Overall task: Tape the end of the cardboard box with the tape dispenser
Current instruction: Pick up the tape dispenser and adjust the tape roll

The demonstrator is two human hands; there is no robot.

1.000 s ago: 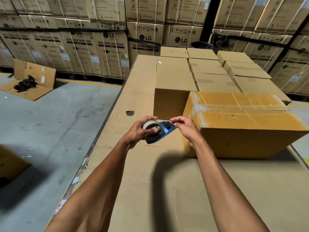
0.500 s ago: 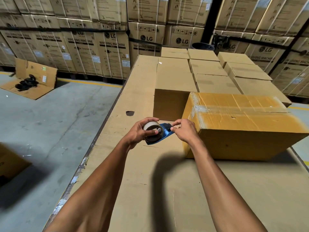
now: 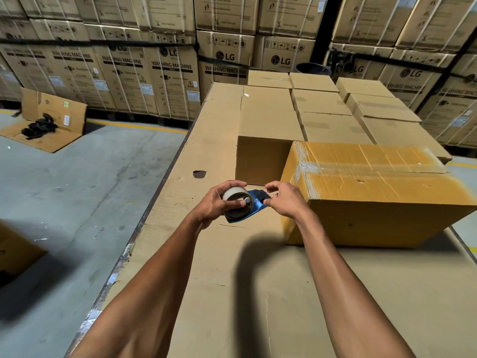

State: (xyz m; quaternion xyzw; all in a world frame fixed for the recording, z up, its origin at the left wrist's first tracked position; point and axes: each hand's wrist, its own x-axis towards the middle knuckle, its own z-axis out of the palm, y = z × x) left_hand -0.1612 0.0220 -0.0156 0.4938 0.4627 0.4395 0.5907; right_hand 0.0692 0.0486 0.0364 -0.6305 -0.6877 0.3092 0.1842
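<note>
A yellowish cardboard box (image 3: 374,192) lies on the cardboard-covered table (image 3: 211,254) at the right, with clear tape along its top seam. Just left of its near end I hold a blue tape dispenser (image 3: 251,205) with a clear tape roll above the table. My left hand (image 3: 219,204) wraps around the roll. My right hand (image 3: 284,198) pinches at the dispenser's blue front end, its upper fingers raised; I cannot tell whether it holds the tape end. The right hand sits right beside the box's corner.
Several plain brown boxes (image 3: 268,130) stand in rows behind the yellowish one. Stacked washing-machine cartons (image 3: 170,73) wall off the back. The table's left edge (image 3: 144,223) drops to a grey concrete floor, where an open carton (image 3: 51,120) with black items lies.
Both hands and the dispenser stayed almost in place. My right hand's fingers shifted along the dispenser's front end and its upper fingers lifted slightly.
</note>
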